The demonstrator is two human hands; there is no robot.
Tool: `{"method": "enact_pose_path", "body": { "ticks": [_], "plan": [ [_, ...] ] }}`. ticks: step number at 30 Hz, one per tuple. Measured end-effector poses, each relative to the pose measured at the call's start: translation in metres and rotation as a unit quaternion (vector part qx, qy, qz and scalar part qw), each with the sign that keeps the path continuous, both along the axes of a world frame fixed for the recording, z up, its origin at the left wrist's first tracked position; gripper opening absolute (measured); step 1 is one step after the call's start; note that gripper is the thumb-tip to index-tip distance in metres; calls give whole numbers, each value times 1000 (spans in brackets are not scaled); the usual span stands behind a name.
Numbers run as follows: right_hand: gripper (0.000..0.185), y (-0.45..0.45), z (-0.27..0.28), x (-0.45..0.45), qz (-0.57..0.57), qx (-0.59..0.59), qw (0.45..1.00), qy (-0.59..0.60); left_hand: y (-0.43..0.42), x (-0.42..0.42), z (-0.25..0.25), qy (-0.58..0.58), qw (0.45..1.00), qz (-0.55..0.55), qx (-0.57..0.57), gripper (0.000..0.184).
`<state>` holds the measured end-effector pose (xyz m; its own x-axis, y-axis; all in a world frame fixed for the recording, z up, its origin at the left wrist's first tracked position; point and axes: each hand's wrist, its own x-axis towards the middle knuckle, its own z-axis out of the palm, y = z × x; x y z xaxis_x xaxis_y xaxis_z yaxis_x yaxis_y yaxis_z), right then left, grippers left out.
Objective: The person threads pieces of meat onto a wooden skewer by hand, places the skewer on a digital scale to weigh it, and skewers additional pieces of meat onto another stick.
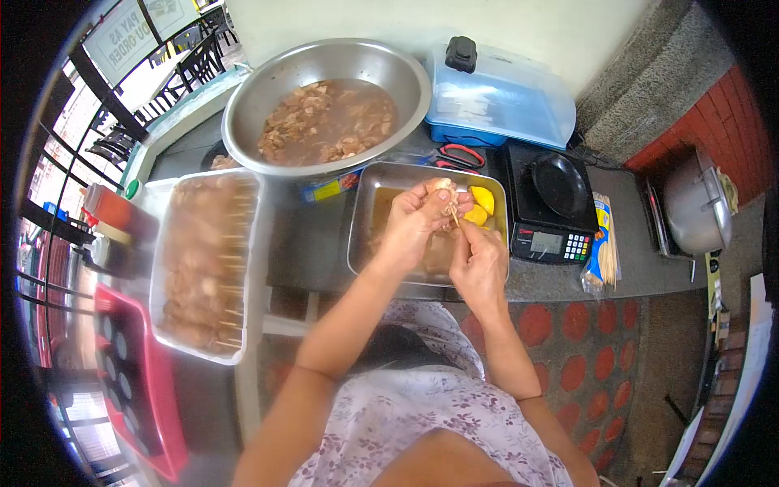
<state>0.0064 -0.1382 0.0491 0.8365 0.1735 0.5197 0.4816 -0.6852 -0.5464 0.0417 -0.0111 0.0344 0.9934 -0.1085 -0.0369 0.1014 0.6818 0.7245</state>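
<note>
Above a steel tray [357, 243], my left hand [418, 215] pinches a piece of pale meat [445, 191]. My right hand [479, 264] is closed on a thin wooden skewer [456, 219] whose upper end meets the meat. Yellow pieces [484, 200] lie in the tray just behind my fingers, with brownish liquid around them. At the left, a white tray [251, 268] holds many rows of skewered meat, their sticks pointing right. Behind the steel tray, a large metal basin [324, 50] contains meat pieces in cloudy liquid.
A black scale [545, 243] with a dark plate [560, 185] stands right of the tray, beside packed skewers [604, 243]. Red-handled scissors [461, 156] and a blue lidded container [503, 97] are behind. A pink tray [162, 406], sauce bottles [118, 215] and a metal pot [694, 203] flank the counter.
</note>
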Motion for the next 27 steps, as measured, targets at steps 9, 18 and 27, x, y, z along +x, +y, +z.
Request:
{"method": "enact_pose_path", "body": {
  "ticks": [9, 18, 27],
  "plan": [
    [18, 5, -5, 0, -3, -22, 1000, -2, -6, -3, -9, 6, 1000, 5, -8, 24],
    [19, 13, -15, 5, -22, -72, 997, -29, -10, -5, -18, 9, 1000, 15, 12, 25],
    [8, 3, -10, 11, 19, -34, 999, 22, 9, 11, -27, 61, 986, -103, -116, 41]
  ]
}}
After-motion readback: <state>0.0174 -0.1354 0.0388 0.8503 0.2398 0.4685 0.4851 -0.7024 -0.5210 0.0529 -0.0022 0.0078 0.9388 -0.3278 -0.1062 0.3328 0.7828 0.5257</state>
